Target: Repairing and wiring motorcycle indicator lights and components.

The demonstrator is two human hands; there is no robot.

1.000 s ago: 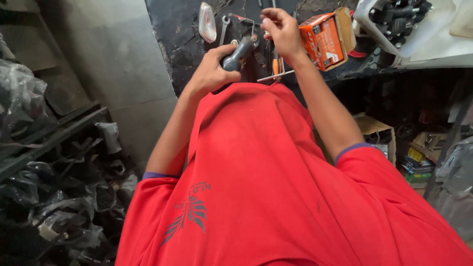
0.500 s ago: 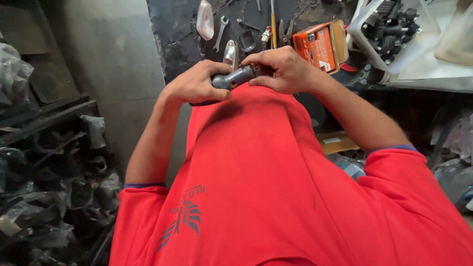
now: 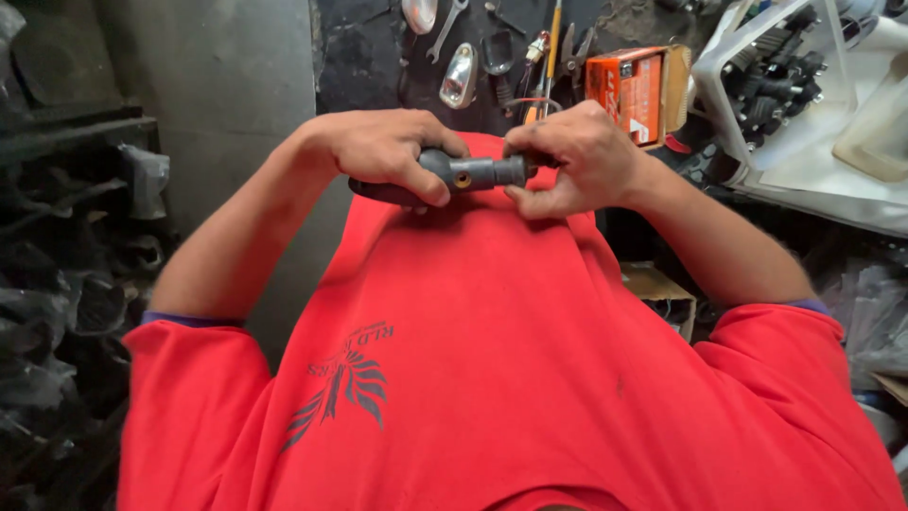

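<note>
I hold a grey cylindrical metal part (image 3: 470,172) with a small brass-coloured hole in its side, close against my red shirt (image 3: 492,369). My left hand (image 3: 383,151) wraps around the part's left end, which has a dark handle-like piece under my palm. My right hand (image 3: 572,156) pinches the part's right end with thumb and fingers. What sits inside my right hand's fingers is hidden.
A dark workbench (image 3: 369,66) lies ahead with wrenches (image 3: 445,28), a chrome piece (image 3: 460,76), pliers, a screwdriver and an orange box (image 3: 629,85). A white plastic frame with engine parts (image 3: 785,85) stands at the right. Dark scrap parts (image 3: 66,274) pile at the left.
My hands have drawn back from the bench toward my chest with the grey part. My right hand has gone from the tools on the bench to gripping the part's right end.
</note>
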